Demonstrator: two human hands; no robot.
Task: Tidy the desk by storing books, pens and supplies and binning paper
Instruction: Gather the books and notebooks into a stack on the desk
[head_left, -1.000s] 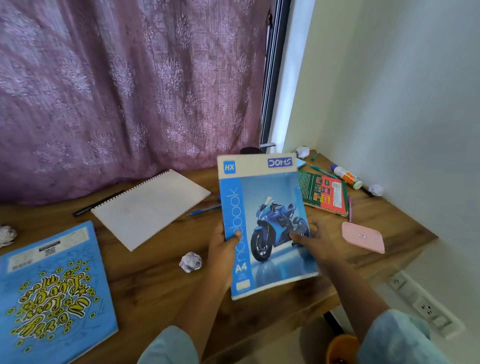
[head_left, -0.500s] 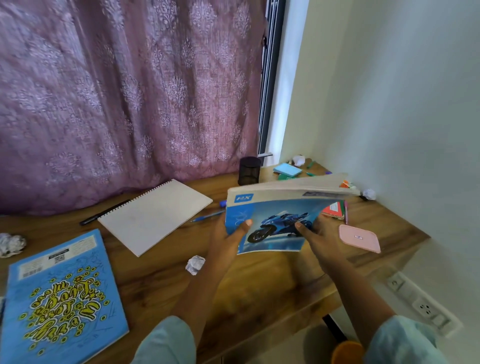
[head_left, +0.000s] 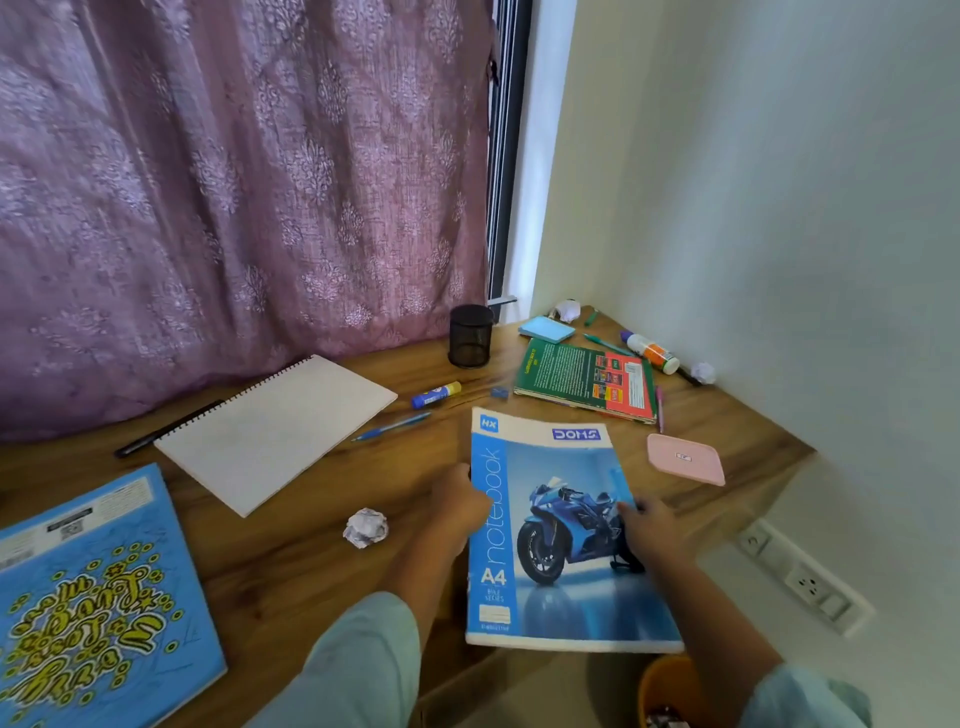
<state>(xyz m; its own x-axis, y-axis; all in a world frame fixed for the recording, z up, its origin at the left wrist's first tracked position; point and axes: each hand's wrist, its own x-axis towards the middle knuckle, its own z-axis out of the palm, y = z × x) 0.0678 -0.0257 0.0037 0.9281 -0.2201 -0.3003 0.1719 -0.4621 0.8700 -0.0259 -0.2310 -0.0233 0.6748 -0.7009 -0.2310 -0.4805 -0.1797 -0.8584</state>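
Note:
A blue A4 notebook (head_left: 550, 566) with a motorbike on its cover hangs over the wooden desk's (head_left: 291, 566) front edge. My left hand (head_left: 457, 506) grips its spine side and my right hand (head_left: 647, 527) holds its right edge, fingers on the cover. A green book (head_left: 576, 376) lies at the back right. A white spiral pad (head_left: 275, 428) lies in the middle left, and a blue book (head_left: 98, 608) with yellow lettering at the front left. A crumpled paper ball (head_left: 366, 527) sits left of my left hand.
A black mesh pen cup (head_left: 470, 335) stands by the curtain. Nearby lie a blue pen (head_left: 392, 427), a glue stick (head_left: 436, 394), a black pen (head_left: 166, 430), blue sticky notes (head_left: 546, 329), a glue bottle (head_left: 652, 352), a pink case (head_left: 685, 459), more paper balls (head_left: 702, 371). An orange bin (head_left: 665, 691) stands below.
The motorbike notebook was lifted and tilted back half a second ago; now it is lowered and nearer me, past the desk's front edge. Both hands stay on it.

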